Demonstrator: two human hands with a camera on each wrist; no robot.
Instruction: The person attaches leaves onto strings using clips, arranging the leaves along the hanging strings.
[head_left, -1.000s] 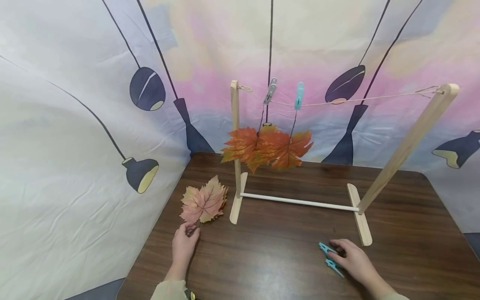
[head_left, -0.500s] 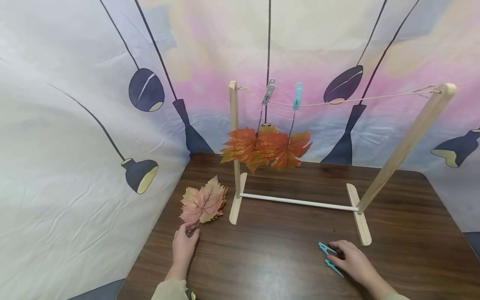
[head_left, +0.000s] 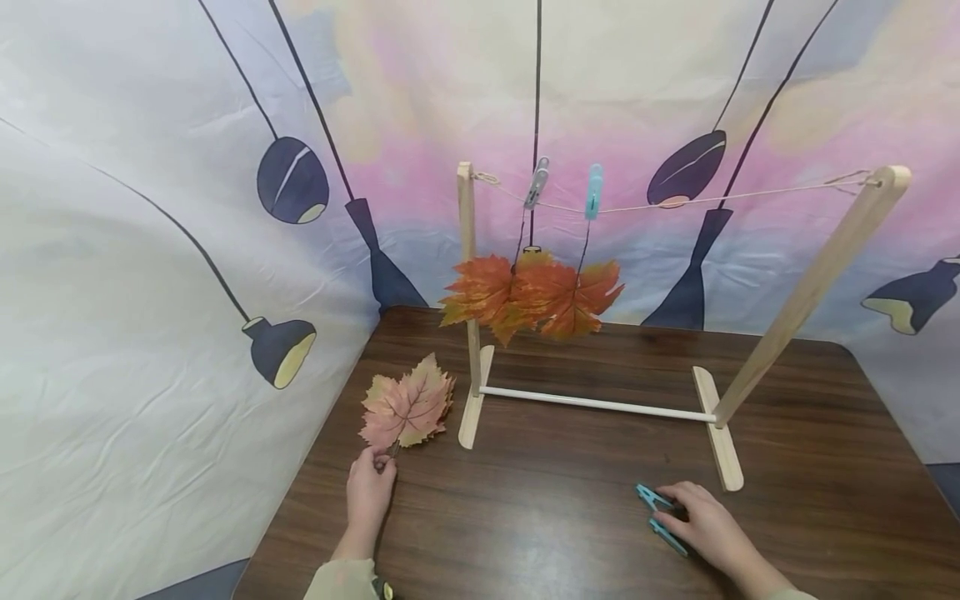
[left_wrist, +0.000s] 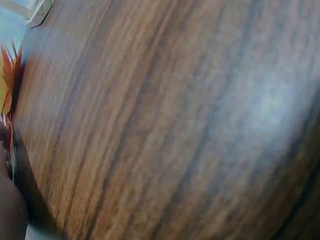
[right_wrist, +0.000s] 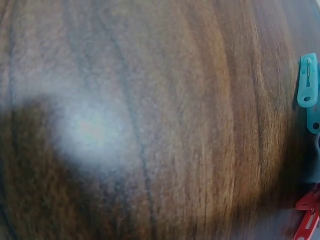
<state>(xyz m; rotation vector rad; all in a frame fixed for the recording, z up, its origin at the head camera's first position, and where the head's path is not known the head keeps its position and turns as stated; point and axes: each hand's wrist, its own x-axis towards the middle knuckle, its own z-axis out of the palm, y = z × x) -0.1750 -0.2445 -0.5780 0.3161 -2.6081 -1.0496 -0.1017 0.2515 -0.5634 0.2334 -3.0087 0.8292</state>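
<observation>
Pinkish-yellow artificial maple leaves [head_left: 408, 406] lie stacked at the table's left side. My left hand [head_left: 369, 493] pinches a dark stem just below them with thumb and forefinger. Only the edge of this hand [left_wrist: 11, 205] shows in the left wrist view. My right hand [head_left: 705, 521] reaches over light-blue clothespins [head_left: 651, 497], thumb and forefinger against them; whether it grips one is hidden. In the right wrist view, blue clothespins [right_wrist: 308, 82] and a red clothespin [right_wrist: 308, 220] sit at the right edge.
A wooden rack [head_left: 810, 300] with a white crossbar [head_left: 600, 404] stands on the brown table [head_left: 540, 508]. From its string [head_left: 720, 200], a grey clothespin [head_left: 537, 183] and a blue clothespin [head_left: 593, 192] hang orange leaves [head_left: 570, 300]. A printed cloth [head_left: 150, 333] hangs behind.
The thumb and forefinger of my left hand have drawn a little closer together at the stem. My right hand stays at the clothespins almost unmoved.
</observation>
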